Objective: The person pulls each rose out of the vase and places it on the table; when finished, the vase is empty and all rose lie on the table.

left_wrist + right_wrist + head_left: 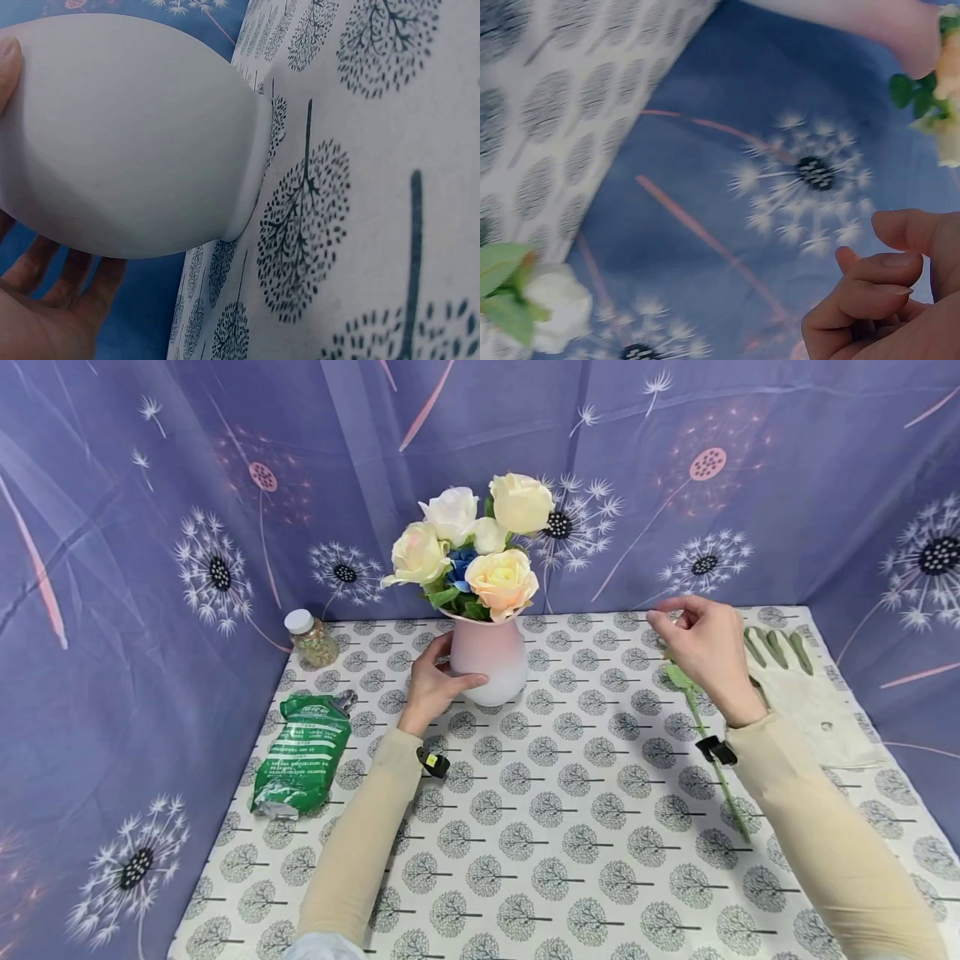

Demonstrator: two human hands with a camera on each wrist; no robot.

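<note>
My left hand [438,681] grips the side of a pink-and-white vase [491,664], thumb across its front. In the left wrist view the vase's white lower body [142,142] stands on the cloth. Cream, white and peach roses [502,581] fill the vase, with a blue flower [461,567] among them. My right hand [705,647] hovers right of the vase, fingers loosely curled with nothing in them. Below it a single flower lies on the cloth. Its green stem [723,789] shows in the head view, and its white bloom [559,307] in the right wrist view.
On the left are a green bag [303,756] with a clip and a white-capped jar [311,639]. A pale glove [817,714] with green fingertips lies at the right. Blue dandelion-patterned curtains [480,418] enclose the tree-print tablecloth [540,860].
</note>
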